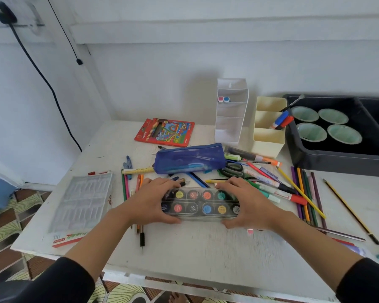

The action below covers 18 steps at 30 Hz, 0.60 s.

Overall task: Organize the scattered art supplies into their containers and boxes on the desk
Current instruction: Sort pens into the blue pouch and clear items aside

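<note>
Plastic packaging (pixel 81 200), clear and ribbed, lies well to the left of the left fingers, and between the two we see a few coloured pencils (pixel 124 184) on the white desk (pixel 195 248). The left hand (pixel 149 201) grips the left end of the paint box (pixel 200 203), fingers curled over its far edge and thumb hooked on the near edge. The box, a clear case with two rows of round paint pots, lies between both hands. The right hand (pixel 248 203) clasps the right end the same way. Just beyond the fingertips we find a blue pencil case (pixel 189 159) and black scissors (pixel 232 169). Further back stand a red pencil box (pixel 164 132), a white organiser (pixel 231 110) and a cream organiser (pixel 268 136). Right of the right fingers, markers (pixel 278 192) and loose pencils (pixel 304 193) lie scattered, with a dark tray (pixel 337 160) beyond them.
</note>
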Tool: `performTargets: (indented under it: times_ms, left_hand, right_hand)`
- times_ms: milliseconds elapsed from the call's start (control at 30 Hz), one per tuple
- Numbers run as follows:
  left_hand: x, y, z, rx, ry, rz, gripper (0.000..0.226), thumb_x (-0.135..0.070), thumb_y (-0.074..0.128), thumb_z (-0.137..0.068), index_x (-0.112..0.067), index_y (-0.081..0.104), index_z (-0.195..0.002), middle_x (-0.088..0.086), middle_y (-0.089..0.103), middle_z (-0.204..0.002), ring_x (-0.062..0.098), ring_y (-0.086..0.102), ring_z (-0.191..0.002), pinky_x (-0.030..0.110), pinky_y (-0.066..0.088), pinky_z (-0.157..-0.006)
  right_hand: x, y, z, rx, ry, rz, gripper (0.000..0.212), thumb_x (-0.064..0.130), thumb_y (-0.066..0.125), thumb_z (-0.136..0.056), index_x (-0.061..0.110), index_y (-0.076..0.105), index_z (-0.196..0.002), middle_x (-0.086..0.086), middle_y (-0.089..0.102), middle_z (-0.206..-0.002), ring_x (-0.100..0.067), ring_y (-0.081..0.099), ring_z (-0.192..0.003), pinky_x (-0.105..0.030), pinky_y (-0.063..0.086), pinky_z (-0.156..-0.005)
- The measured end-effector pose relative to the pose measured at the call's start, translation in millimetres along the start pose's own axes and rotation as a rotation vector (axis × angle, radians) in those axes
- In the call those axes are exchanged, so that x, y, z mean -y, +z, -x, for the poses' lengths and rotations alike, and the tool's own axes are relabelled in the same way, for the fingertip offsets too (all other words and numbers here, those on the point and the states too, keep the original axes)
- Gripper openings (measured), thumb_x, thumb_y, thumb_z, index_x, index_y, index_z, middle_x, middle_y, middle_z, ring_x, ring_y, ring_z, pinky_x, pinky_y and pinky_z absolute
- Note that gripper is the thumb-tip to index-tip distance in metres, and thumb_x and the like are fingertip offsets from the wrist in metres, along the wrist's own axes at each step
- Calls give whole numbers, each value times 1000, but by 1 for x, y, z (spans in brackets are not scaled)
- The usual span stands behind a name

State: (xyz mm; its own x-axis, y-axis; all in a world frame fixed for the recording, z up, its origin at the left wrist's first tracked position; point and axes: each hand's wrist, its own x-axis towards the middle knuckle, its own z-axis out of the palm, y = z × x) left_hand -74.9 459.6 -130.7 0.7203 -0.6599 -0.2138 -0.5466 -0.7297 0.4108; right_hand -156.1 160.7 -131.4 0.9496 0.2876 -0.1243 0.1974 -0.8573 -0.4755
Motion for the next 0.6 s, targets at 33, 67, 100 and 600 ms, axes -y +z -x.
performTargets:
  times_ms: [33, 67, 100, 600]
  left_hand:
    - [0, -2, 1, -7, 8, 20, 91, -77, 73, -65, -42, 38, -142, -18, 47, -134, 4, 39, -120, 34, 33, -109]
    - [0, -5, 2, -24, 21, 51, 90, -76, 75, -64, -43, 39, -140, -20, 47, -132, 3, 40, -119, 35, 35, -109]
    - [0, -9, 2, -53, 41, 86, 88, -75, 76, -64, -44, 41, -138, -22, 48, -130, 2, 41, -118, 34, 37, -108]
    - [-57, -78, -67, -352, 258, 705, 78, -28, 93, -68, -32, 54, -135, -7, 62, -129, 18, 65, -117, 37, 58, -93]
  right_hand:
    - [0, 0, 1, -10, 1, -27, 93, 55, 82, -67, 38, 36, -146, 19, 40, -132, -2, 37, -119, -25, 40, -105]
    - [-1, -1, 3, -32, 1, -76, 91, 53, 82, -65, 39, 39, -144, 22, 40, -130, -1, 40, -118, -25, 42, -103]
    - [-1, -3, 4, -64, 1, -144, 89, 50, 83, -63, 40, 42, -142, 23, 41, -128, 0, 43, -118, -26, 45, -101]
    - [-10, -88, 15, -629, 69, -791, 66, 9, 93, -63, 19, 63, -122, -1, 71, -115, -20, 68, -107, -36, 56, -93]
